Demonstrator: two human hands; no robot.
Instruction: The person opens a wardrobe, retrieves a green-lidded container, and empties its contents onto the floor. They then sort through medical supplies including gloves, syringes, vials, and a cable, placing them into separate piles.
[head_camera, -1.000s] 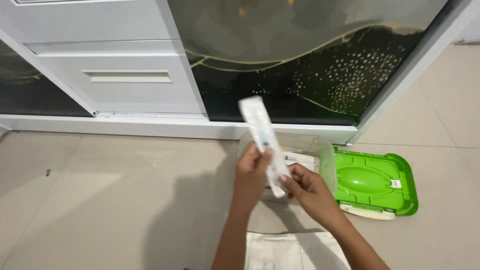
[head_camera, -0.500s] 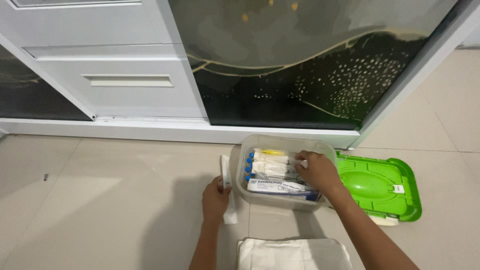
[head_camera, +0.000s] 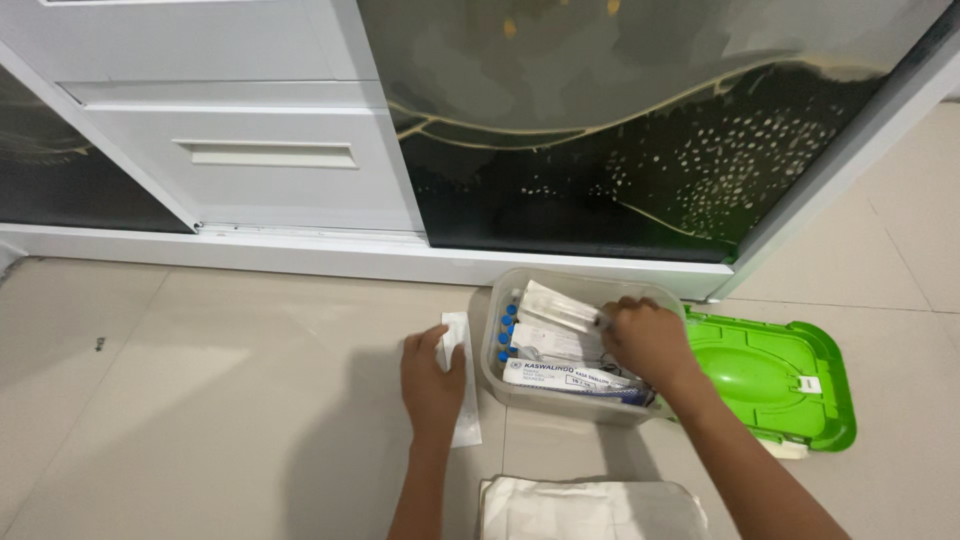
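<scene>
Nearest to the camera, a folded white cloth (head_camera: 592, 508) lies on the tiled floor (head_camera: 200, 400) at the lower edge of the view. Just beyond it, the left hand (head_camera: 432, 372) rests flat, fingers loosely together, on a long white sealed packet (head_camera: 462, 385) that lies on the floor just beside the clear plastic box (head_camera: 490, 375). The right hand (head_camera: 648, 340) is inside this box; its fingers are closed around the end of another sealed packet (head_camera: 558, 306), which is tilted up from the contents. Under it there are more white packets, a flat white and blue carton (head_camera: 570, 380) along the near wall and some blue caps (head_camera: 505, 325) at the left wall.

To lift the packet well, I think the right hand should hold only one wrapper, pull it straight along its length, and keep the box steady so the other packets do not spill.

To the right of the box, the green lid (head_camera: 780, 380) lies open-side up on the floor, touching or very near it. Farther away stand a white cabinet with drawers (head_camera: 260, 150) and a dark patterned glass door (head_camera: 620, 130).
</scene>
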